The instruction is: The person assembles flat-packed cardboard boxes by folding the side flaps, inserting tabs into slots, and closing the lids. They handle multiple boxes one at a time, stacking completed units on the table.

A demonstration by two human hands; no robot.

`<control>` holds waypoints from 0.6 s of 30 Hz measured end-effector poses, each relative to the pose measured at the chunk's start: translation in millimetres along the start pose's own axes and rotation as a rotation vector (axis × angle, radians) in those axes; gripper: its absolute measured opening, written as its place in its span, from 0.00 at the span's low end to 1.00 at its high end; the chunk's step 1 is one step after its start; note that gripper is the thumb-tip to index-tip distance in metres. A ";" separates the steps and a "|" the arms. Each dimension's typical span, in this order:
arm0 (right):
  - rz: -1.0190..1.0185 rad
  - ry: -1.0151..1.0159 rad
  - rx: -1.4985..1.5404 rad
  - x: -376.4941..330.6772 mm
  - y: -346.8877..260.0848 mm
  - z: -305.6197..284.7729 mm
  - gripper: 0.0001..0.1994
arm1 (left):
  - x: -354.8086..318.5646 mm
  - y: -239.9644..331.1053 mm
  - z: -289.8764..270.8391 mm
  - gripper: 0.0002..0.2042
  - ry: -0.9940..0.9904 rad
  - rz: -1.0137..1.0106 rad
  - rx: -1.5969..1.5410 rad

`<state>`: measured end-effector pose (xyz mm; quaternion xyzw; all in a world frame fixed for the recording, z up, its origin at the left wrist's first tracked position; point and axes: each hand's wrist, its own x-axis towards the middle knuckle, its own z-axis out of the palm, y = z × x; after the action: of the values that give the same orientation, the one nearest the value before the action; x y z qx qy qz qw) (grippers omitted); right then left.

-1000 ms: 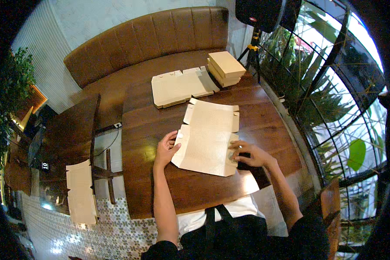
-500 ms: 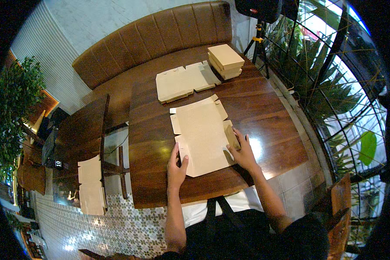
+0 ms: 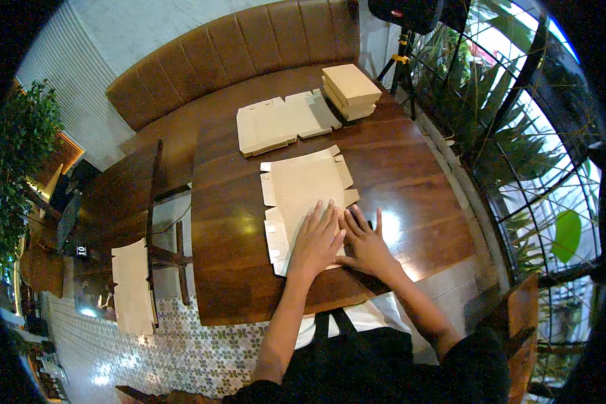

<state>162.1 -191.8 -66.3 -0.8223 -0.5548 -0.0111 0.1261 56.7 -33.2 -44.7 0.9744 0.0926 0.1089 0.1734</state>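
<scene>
An unfolded cardboard box blank [image 3: 303, 178] lies on the wooden table [image 3: 229, 236] in front of me, its notched side flaps spread out. My left hand [image 3: 315, 239] rests on the middle of the near part of the blank, fingers stretched forward. Close beside it, my right hand [image 3: 369, 246] is over the blank's right edge, with its fingers spread. The right side flaps near that hand are partly hidden beneath it. Neither hand has anything in its grasp.
A stack of flat box blanks [image 3: 283, 124] lies farther back, beside a pile of folded cardboard boxes [image 3: 351, 91]. More blanks [image 3: 133, 286] lie at the left on another table. A brown padded bench [image 3: 236, 57] runs behind; a black tripod [image 3: 402, 57] stands at the back right.
My left hand has moved from the blank's left edge onto its middle. My right hand has shifted slightly left and now lies flatter, next to the left.
</scene>
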 end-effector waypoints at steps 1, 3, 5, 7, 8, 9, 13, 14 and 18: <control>-0.012 -0.014 -0.014 3.0 1.8 1.1 0.51 | 8.8 -3.9 10.1 0.29 0.023 0.020 -0.035; -0.003 -0.091 -0.075 7.3 4.3 2.5 0.52 | 22.4 -8.9 28.2 0.29 -0.068 0.008 -0.051; -0.035 -0.024 -0.016 8.0 6.6 -0.1 0.52 | 25.8 -15.6 35.7 0.29 0.020 0.018 -0.124; -0.053 -0.010 -0.005 1.9 2.7 -5.2 0.52 | 23.1 -15.9 38.3 0.28 0.036 -0.063 -0.245; -0.075 0.031 0.001 -2.7 -0.3 -9.1 0.52 | 21.4 -15.2 37.8 0.28 0.082 -0.042 -0.232; -0.068 -0.009 0.026 -8.4 -3.6 -13.6 0.52 | 20.9 -14.5 36.7 0.28 0.053 -0.069 -0.237; -0.049 -0.141 0.014 -31.2 -15.6 -30.0 0.51 | 22.2 -10.3 35.4 0.27 0.077 -0.078 -0.213; -0.045 -0.147 0.017 -33.1 -17.6 -32.2 0.51 | 22.4 -9.7 35.7 0.27 0.091 -0.070 -0.200; 0.012 -0.163 0.148 -35.9 -19.2 -35.7 0.45 | 19.2 -14.3 32.7 0.25 0.098 -0.038 -0.179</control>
<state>135.1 -225.6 -33.7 -0.8121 -0.5577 0.0977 0.1411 81.0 -26.2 -76.3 0.9466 0.1093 0.1611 0.2572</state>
